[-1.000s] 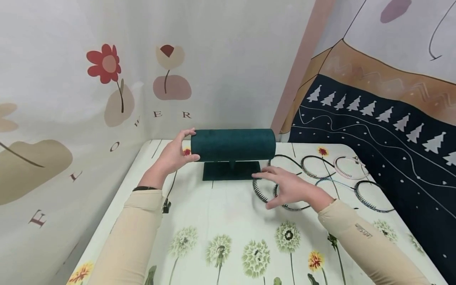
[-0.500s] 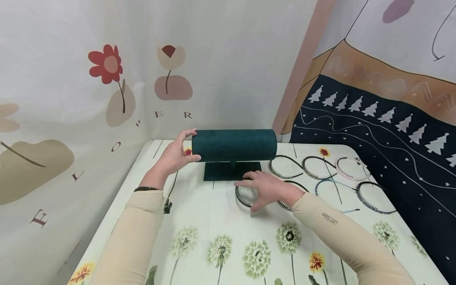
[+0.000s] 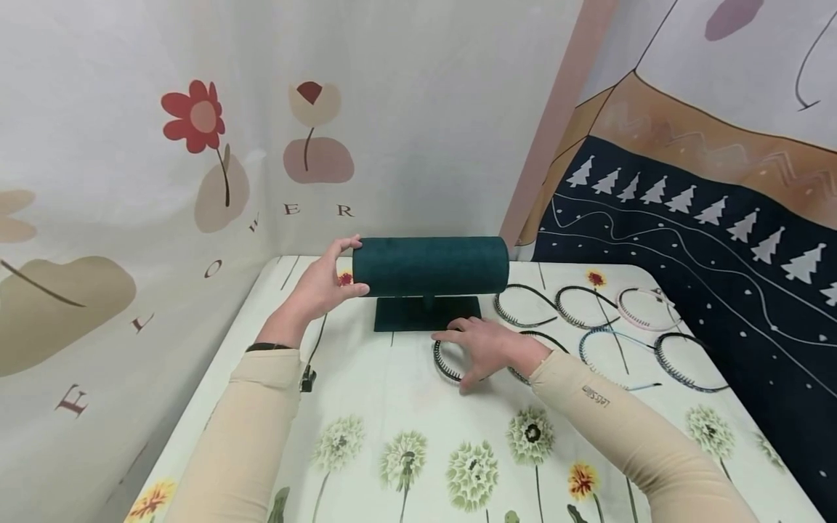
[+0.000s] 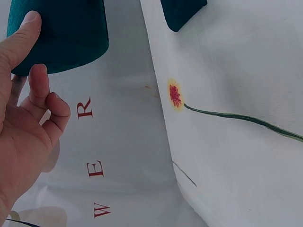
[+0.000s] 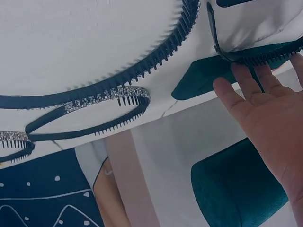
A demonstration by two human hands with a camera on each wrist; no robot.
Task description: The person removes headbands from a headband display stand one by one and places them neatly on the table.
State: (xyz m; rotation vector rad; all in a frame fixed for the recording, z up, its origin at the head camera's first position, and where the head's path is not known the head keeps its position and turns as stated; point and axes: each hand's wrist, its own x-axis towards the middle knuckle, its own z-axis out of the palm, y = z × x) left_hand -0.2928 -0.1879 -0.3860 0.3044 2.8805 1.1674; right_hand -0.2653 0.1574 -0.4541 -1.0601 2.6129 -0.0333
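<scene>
A dark green velvet display stand (image 3: 431, 266), a roll on a flat base, stands toward the back of the table. My left hand (image 3: 317, 287) grips the roll's left end, thumb in front and fingers behind. The left wrist view shows the thumb (image 4: 28, 35) lying along the velvet, with other fingers bent below. In front of the base, my right hand (image 3: 490, 345) holds a black toothed headband (image 3: 445, 363) on the table, fingers at its far side and thumb at its near side. Fingertips (image 5: 239, 71) meet its teeth in the right wrist view; the thumb is hidden there.
Behind my right wrist, another black headband (image 3: 546, 339) is partly covered. Several more lie to the right, including a pink one (image 3: 637, 319) and a blue one (image 3: 588, 356). A small black clip (image 3: 307, 379) with a cord lies left. Fabric walls (image 3: 418, 131) rise behind.
My right hand has moved left along the table, and the black headband has shifted left with it, then nearly stopped. The left hand keeps its grip on the display stand.
</scene>
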